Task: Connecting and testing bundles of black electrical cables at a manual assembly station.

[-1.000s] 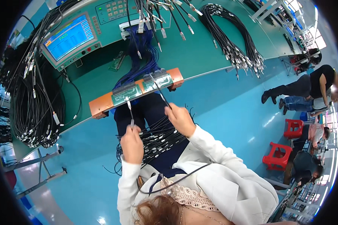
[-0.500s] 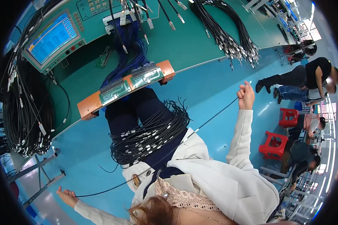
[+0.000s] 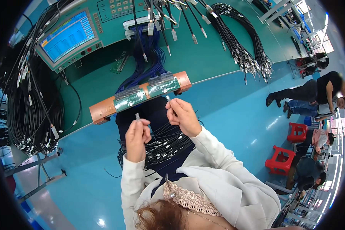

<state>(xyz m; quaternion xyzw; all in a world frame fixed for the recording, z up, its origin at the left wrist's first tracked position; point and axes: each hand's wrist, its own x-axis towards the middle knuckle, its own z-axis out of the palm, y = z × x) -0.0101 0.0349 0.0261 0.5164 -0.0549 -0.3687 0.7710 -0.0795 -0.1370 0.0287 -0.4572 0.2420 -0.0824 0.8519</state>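
Observation:
My left hand (image 3: 136,138) pinches one end of a black cable, with its pale connector (image 3: 137,115) standing up above the fingertips. In my right hand (image 3: 184,118) is a second cable end, its small connector (image 3: 168,98) poking out just below a green circuit board (image 3: 163,88). Another green board (image 3: 129,102) sits to the left on the same copper-coloured bar (image 3: 102,112), closer to my left hand. Both connectors are apart from the boards. The cable's length is mostly hidden by my hands and the bundle of black cables (image 3: 163,147) on my lap.
Blue wires (image 3: 142,61) run from the bar to a tester with a lit screen (image 3: 68,37). Black cables hang thickly at left (image 3: 30,103); more lie at the table's far right (image 3: 241,42). Red stools (image 3: 280,161) and people (image 3: 304,92) are at right.
Both hands, spread wide apart with the cable stretched between them, have come together in front of the bar. The cable ends now point up toward the boards. The view has shifted slightly.

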